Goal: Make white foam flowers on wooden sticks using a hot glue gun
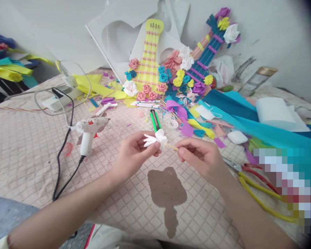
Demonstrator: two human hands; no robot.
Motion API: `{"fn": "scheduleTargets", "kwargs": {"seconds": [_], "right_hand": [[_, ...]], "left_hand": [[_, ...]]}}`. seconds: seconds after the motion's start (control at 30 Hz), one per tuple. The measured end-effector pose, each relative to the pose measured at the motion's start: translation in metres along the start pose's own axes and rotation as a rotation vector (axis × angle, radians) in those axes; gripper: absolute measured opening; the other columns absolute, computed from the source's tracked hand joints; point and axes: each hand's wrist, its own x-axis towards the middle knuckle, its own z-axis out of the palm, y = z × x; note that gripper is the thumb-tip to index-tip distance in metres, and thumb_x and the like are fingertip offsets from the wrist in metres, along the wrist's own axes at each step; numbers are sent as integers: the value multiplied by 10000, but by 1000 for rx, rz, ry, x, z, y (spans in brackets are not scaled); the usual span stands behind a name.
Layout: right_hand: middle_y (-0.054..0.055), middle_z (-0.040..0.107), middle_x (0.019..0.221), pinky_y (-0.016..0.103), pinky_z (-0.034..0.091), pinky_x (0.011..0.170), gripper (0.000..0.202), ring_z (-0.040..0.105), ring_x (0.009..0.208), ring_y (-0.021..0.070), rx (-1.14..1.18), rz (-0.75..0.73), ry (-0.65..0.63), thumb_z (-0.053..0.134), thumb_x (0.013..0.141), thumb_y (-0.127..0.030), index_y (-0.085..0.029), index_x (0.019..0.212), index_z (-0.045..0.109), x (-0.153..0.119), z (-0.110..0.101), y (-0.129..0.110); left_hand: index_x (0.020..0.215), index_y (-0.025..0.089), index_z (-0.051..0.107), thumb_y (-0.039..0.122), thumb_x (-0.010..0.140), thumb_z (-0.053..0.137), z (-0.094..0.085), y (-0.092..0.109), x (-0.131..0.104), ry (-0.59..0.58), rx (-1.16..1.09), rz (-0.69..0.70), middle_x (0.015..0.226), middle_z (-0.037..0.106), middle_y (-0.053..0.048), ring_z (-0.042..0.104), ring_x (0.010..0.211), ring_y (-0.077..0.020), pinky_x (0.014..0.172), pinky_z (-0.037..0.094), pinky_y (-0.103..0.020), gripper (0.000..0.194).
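Between thumb and fingers, my left hand (141, 148) pinches a white paper flower (159, 137) whose narrow petals fan out to the left. A thin pale stick (172, 147) runs from the flower's base toward the right. My right hand (198, 154) grips that stick's far end with thumb and forefinger. Just behind the flower, a green utility knife (155, 120) lies on the table. To the left of my left hand, a white hot glue gun (89, 135) stands with its nozzle pointing right. Scissors with red handles (259, 173) lie beyond my right forearm, partly hidden.
A yellow paper guitar (150, 58) and a blue one (209, 55), decorated with paper flowers, lean at the back. Colourful paper scraps (180, 110) cover the table's middle. A power strip (58, 98) and black cable (67, 138) are left; a white roll (274, 112) is right.
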Motion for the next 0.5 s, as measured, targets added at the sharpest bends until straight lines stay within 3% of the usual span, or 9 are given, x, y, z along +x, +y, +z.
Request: {"fn": "scheduleTargets", "kwargs": {"seconds": [0.23, 0.4, 0.5], "right_hand": [[-39, 434, 551, 224, 246, 418, 137, 348, 461, 73, 385, -94, -84, 567, 796, -314, -199, 767, 635, -2, -8, 10], [-75, 247, 505, 223, 231, 426, 74, 276, 448, 66, 195, 37, 75, 645, 738, -256, -198, 703, 616, 0, 1, 4], [-82, 199, 520, 218, 208, 431, 91, 238, 446, 57, 104, 81, 70, 654, 732, -275, -189, 734, 628, 1, 9, 3]], "left_hand": [[881, 145, 582, 206, 716, 673, 1, -3, 0, 34, 69, 80, 626, 645, 14, 627, 568, -104, 560, 523, -201, 198], [864, 162, 609, 204, 707, 681, 1, -8, -3, 80, 312, 256, 736, 655, -2, 601, 612, -89, 558, 492, -181, 177], [868, 161, 612, 201, 715, 672, 2, -8, -5, 68, 445, 337, 775, 669, -10, 598, 644, -90, 576, 492, -179, 169]]}}
